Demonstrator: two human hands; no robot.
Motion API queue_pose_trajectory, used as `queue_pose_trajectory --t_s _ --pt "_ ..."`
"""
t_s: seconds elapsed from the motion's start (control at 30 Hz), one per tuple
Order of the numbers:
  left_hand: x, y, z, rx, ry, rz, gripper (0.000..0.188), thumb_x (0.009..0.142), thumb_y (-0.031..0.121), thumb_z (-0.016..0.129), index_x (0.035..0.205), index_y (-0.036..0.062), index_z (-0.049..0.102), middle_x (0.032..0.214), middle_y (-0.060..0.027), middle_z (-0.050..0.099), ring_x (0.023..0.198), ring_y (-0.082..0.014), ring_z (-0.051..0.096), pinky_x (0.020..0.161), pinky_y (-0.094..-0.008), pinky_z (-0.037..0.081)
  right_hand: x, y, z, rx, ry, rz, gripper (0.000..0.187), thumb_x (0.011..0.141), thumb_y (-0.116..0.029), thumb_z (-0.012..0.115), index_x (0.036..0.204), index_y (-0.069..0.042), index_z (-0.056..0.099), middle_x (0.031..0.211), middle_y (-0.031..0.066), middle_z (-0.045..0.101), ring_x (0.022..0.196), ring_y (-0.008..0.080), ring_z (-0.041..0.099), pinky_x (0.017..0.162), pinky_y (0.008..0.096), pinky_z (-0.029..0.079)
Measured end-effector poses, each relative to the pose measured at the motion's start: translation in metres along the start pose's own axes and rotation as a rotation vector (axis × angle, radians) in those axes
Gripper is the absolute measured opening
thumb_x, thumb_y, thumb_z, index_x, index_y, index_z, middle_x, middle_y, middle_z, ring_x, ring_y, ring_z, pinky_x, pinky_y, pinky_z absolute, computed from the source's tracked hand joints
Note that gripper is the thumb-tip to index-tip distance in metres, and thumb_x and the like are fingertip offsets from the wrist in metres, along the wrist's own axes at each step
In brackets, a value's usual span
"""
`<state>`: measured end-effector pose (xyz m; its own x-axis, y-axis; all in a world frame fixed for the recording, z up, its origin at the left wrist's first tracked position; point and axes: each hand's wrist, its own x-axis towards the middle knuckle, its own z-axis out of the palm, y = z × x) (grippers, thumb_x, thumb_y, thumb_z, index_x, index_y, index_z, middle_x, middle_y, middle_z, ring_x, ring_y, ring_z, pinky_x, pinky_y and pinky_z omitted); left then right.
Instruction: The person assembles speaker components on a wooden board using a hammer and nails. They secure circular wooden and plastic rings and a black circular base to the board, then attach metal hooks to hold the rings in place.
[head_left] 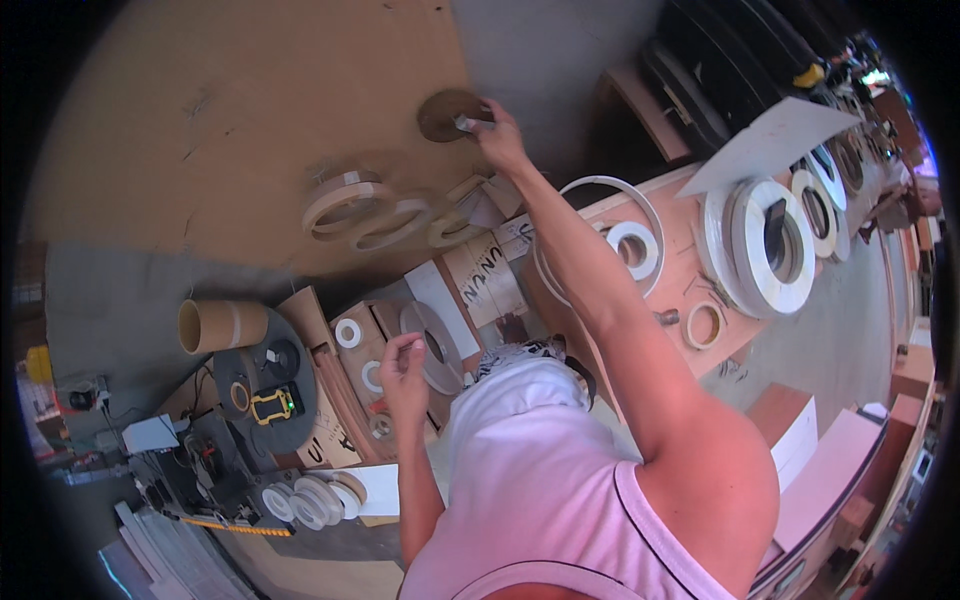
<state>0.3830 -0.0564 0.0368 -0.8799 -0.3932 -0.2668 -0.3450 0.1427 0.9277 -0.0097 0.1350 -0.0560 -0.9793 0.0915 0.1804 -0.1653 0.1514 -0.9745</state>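
My right arm reaches far forward, and my right hand is closed on the edge of a dark brown roll of banding. A small pale strip shows beside its fingers. Below the roll is a large brown board surface. My left hand is bent up close to my body with its fingers curled together; whether anything is in them is hidden. Right beside it stands a wide grey-white roll. Several pale banding rolls lie between the board and me, slightly blurred.
A bench on the right carries white rolls, a white panel and a small tan ring. At left are a cardboard tube, a yellow-black device and small rolls. A lettered carton stands ahead of me.
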Motion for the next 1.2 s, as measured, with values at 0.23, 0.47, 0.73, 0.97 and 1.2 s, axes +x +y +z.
queue_pose_trajectory --t_s 0.23,0.47,0.73,0.97,1.2 --pt "-0.003 -0.030 -0.004 0.006 -0.064 -0.086 0.021 0.108 0.017 0.067 0.122 0.0014 0.070 0.106 -0.0033 0.068 0.096 -0.0125 0.063 0.088 -0.0297 0.052 -0.117 -0.119 -0.068 -0.469 0.099 -0.195 0.031 0.087 -0.014 0.081 0.116 -0.008 0.073 0.113 0.0193 0.066 0.116 0.0411 0.063 0.098 0.0513 0.051" --pt "0.002 -0.024 -0.018 0.080 -0.162 -0.112 0.021 0.107 0.018 0.067 0.120 0.0011 0.070 0.106 -0.0040 0.069 0.098 -0.0133 0.063 0.089 -0.0301 0.051 -0.210 -0.108 -0.243 -1.081 -0.198 0.160 0.095 0.069 -0.036 0.098 0.154 -0.027 0.056 0.146 0.0265 0.054 0.134 0.0468 0.055 0.110 0.0566 0.048" --pt "0.035 0.011 0.013 0.114 -0.334 0.147 0.024 0.104 0.019 0.071 0.119 -0.0002 0.070 0.105 -0.0055 0.072 0.098 -0.0132 0.065 0.090 -0.0306 0.052 -0.225 -0.127 -0.238 -1.053 -0.236 0.289 0.099 0.064 -0.023 0.094 0.153 -0.028 0.051 0.142 0.0263 0.056 0.128 0.0473 0.058 0.108 0.0543 0.051" --pt "0.022 0.033 0.045 0.097 -0.438 0.166 0.022 0.101 0.014 0.073 0.118 0.0007 0.071 0.109 -0.0079 0.073 0.096 -0.0156 0.069 0.086 -0.0315 0.056 -0.172 -0.161 -0.124 -0.554 0.183 -0.303 0.095 0.064 -0.028 0.096 0.146 -0.013 0.050 0.127 0.0217 0.051 0.120 0.0419 0.055 0.102 0.0502 0.051" --pt "0.010 0.022 0.005 0.116 -0.345 0.158 0.023 0.102 0.016 0.073 0.120 0.0014 0.070 0.110 -0.0073 0.073 0.103 -0.0160 0.068 0.092 -0.0324 0.055 -0.080 -0.127 0.013 -0.438 0.214 -0.281 0.101 0.067 -0.034 0.101 0.149 -0.012 0.046 0.131 0.0226 0.046 0.122 0.0449 0.050 0.107 0.0550 0.046"
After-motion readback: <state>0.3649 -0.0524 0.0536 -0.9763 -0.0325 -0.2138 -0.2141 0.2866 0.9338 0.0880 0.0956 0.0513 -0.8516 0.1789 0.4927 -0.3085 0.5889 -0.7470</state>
